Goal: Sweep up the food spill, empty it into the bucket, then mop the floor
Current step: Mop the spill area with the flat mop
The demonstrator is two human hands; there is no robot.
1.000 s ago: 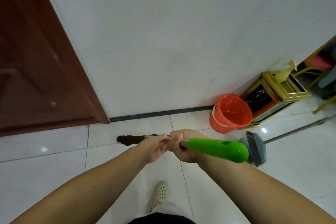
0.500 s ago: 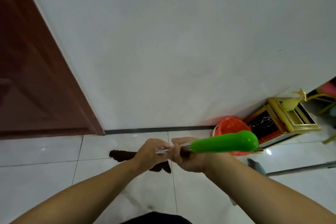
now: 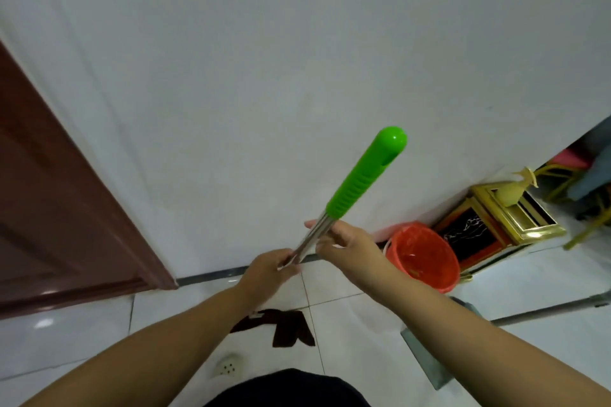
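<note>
Both hands held the mop pole (image 3: 312,235). The left hand (image 3: 267,269) curled its fingers round the pole low down. The right hand (image 3: 347,246) gripped it higher, just under the green handle (image 3: 365,172). The dark mop cloth (image 3: 284,327) lay on the floor below the fingers. The red bucket (image 3: 425,256) stood near the right hand.

Mop handle (image 3: 334,208) tilted, upper end toward the wall (image 3: 297,76) — left hand (image 3: 269,269) lower on the shaft, right hand (image 3: 347,246) just above it. Mop cloth (image 3: 284,329) on the floor (image 3: 347,284) below the hands. Bucket (image 3: 425,259) right of the hands, against the wall; bin (image 3: 499,220) beside it, further right. Door (image 3: 59,215) at left.
</note>
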